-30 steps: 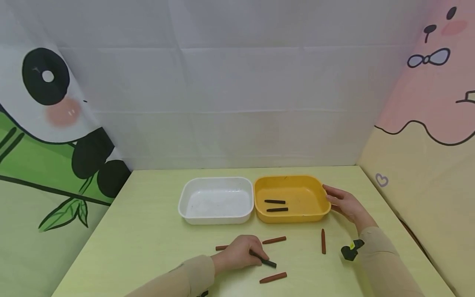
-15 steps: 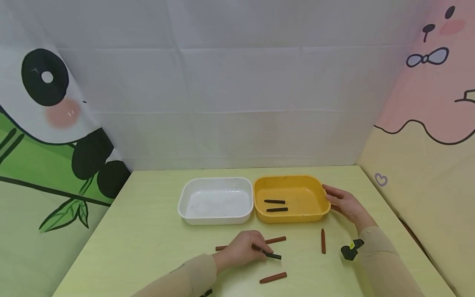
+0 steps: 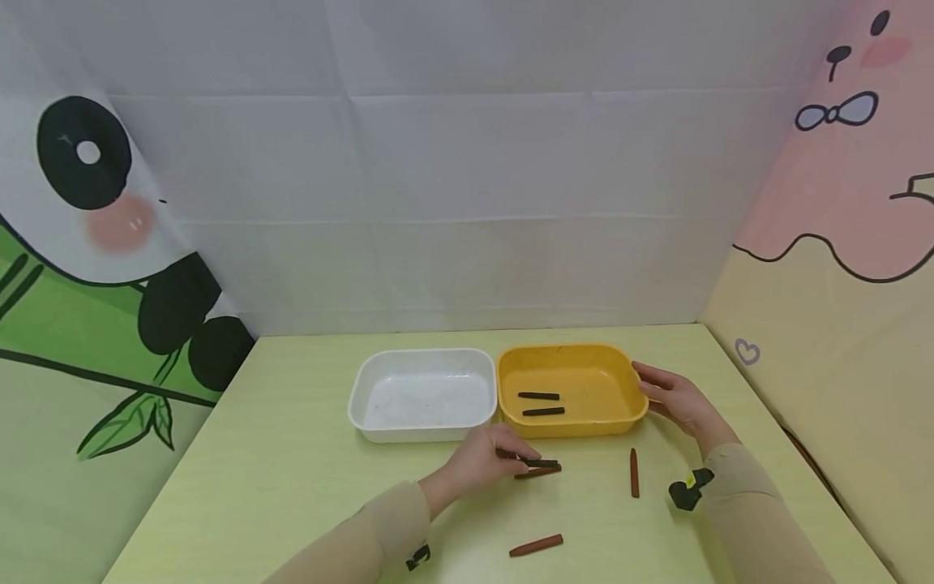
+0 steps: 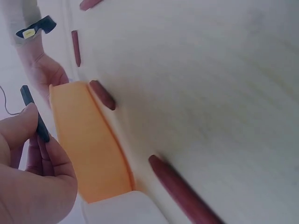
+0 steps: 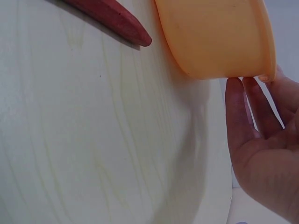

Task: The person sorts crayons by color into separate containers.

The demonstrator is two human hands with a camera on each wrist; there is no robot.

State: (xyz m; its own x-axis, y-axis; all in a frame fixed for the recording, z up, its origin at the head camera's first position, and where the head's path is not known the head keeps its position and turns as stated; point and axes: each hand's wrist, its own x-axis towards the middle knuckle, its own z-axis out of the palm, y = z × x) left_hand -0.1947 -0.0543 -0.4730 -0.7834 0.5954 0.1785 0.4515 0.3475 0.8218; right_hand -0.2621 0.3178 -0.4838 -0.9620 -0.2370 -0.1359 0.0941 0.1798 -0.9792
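Observation:
My left hand (image 3: 485, 460) pinches a black crayon (image 4: 35, 113) between thumb and fingers, above the table in front of the trays. Just below that crayon in the head view lies a brown crayon (image 3: 538, 472). My right hand (image 3: 679, 403) is at the right end of the yellow tray (image 3: 572, 428); in the right wrist view its nearly straight fingers (image 5: 239, 100) touch the tray's outer wall. Two black crayons (image 3: 538, 396) lie inside the yellow tray. Another brown crayon (image 4: 187, 191) appears large in the left wrist view, while the left hand covers that spot in the head view.
Touching the yellow tray on its left is a white tray (image 3: 423, 435) with nothing in it. A brown crayon (image 3: 634, 473) points away from me near the right forearm. Another (image 3: 536, 545) lies near the front. Fabric walls (image 3: 467, 268) enclose the table's back and sides.
My left hand has lifted the black crayon from the table and carried it away from me, toward the trays. My right hand stays at the yellow tray's end.

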